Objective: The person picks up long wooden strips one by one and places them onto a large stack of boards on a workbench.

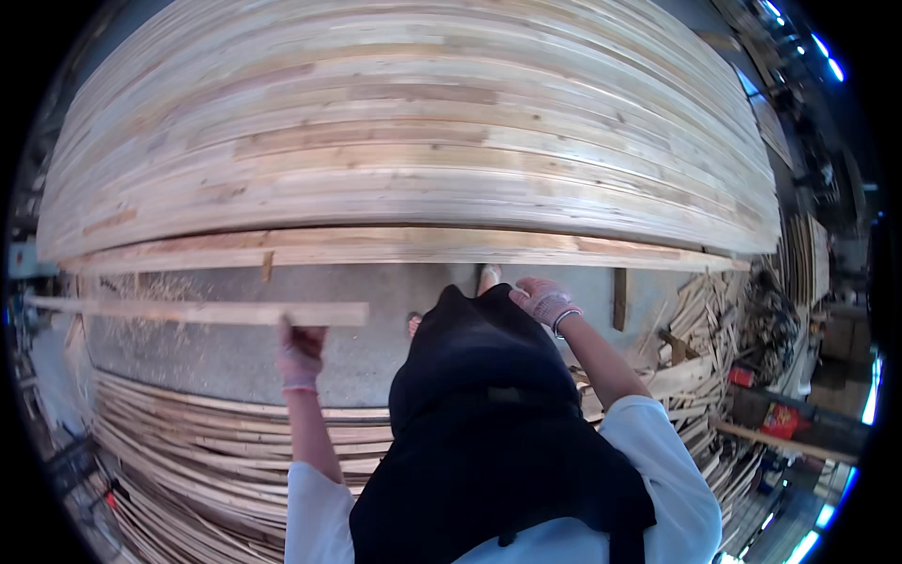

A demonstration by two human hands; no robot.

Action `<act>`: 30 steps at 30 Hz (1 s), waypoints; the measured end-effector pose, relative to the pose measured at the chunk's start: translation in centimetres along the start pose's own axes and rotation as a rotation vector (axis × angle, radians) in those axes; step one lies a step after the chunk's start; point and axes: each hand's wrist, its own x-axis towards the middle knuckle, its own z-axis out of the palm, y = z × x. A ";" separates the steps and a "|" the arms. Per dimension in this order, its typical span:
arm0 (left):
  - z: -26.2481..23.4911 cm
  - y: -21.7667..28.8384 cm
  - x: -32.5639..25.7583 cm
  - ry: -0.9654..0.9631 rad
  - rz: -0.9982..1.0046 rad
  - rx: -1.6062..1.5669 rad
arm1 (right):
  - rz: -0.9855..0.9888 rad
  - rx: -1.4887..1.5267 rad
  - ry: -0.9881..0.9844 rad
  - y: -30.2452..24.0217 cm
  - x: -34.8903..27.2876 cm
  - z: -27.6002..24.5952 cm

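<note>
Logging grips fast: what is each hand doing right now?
Left hand: closed on a wooden strip.
Right hand: empty, fingers loosely curled, holding nothing.

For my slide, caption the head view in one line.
Gloved left hand holds a wooden strip by its end before a big stack of boards; right hand hangs free over the concrete floor.

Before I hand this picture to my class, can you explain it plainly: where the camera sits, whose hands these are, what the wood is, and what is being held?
The single picture comes from a wide fisheye camera worn on a person's head, looking down, so straight boards appear curved. There is no machine. The two gloved hands belong to the wearer, who has a dark apron and white sleeves. The left hand grips one end of a long thin wooden strip, held level and pointing left. The right hand is raised and holds nothing. Ahead lies a large stack of pale planks. Below is a grey floor with more strips piled at the left and offcuts at the right.
</note>
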 end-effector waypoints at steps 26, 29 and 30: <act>7.1 -16.4 2.7 0.952 -0.245 0.046 | 0.275 -0.244 -0.230 21.5 16.5 -1.1; 7.8 -15.5 3.6 0.639 -0.325 0.118 | 0.244 -0.256 -0.202 21.4 16.7 -0.5; 7.9 -15.3 3.8 0.591 -0.343 0.213 | 0.236 -0.243 -0.170 21.6 16.6 -0.3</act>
